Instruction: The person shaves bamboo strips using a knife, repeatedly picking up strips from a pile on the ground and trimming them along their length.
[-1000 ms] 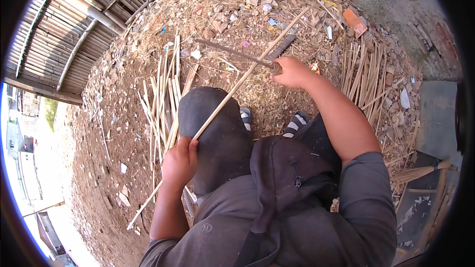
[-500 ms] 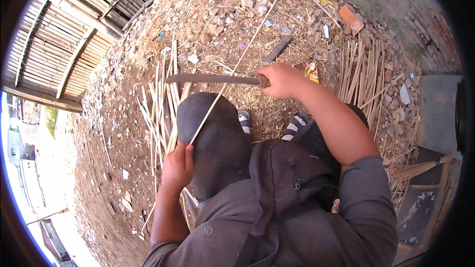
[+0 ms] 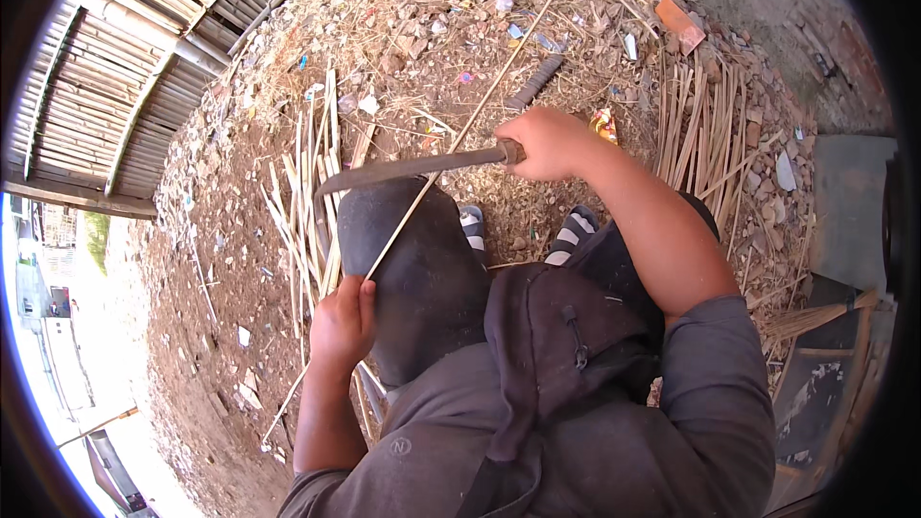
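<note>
My left hand (image 3: 342, 324) is closed round the lower part of a long, thin bamboo strip (image 3: 399, 228) beside my left knee. The strip slants up and away to the right, over the knee and the ground. In my right hand (image 3: 549, 144) is the handle of a machete (image 3: 422, 169), whose dark, slightly curved blade points left. The blade crosses the strip just beyond the knee; whether its edge touches cannot be made out. Past my left hand, the strip's tail end shows near my forearm.
Split bamboo strips lie in bundles on the left (image 3: 307, 182) and right (image 3: 705, 125). A dark wrapped handle (image 3: 537, 82) rests on the littered ground beyond my right hand. A bamboo wall (image 3: 134, 67) stands at far left, a broom (image 3: 815, 318) at right.
The machete's blade has tilted, its tip swinging nearer to me, while the handle stays about where it was. My left hand keeps its grip on the strip.
</note>
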